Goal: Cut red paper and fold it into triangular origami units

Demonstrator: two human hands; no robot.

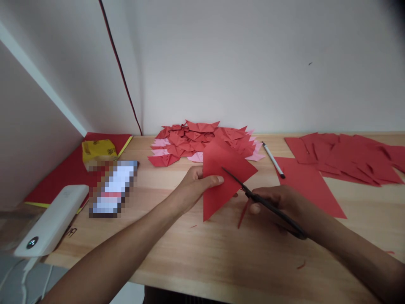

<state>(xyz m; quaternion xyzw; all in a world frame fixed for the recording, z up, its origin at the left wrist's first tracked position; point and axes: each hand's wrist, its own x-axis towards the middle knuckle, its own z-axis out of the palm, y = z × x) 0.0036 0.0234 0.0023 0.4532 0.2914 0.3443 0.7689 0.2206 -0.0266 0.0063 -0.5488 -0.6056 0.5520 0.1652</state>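
My left hand (pixel 202 185) pinches a sheet of red paper (pixel 218 158) at its left part, thumb on the front face, fingers behind it. The paper is held up above the table, one corner pointing down. Dark scissors (pixel 272 207) are in my right hand (pixel 281 202), with their blade lying over the right part of the paper. A thin red strip (pixel 243 214) hangs just below the blades. Behind the paper lies a heap of folded red and pink paper pieces (pixel 177 145), partly hidden by it.
At the right lie a pile of red paper pieces (pixel 348 158), a flat red sheet (pixel 313 185) and a white pen (pixel 273 159). On the left are a phone (pixel 114 190), a white power bank (pixel 57 219), a yellow packet (pixel 99 150) and dark red sheets (pixel 60 177). Scraps (pixel 301 265) dot the table.
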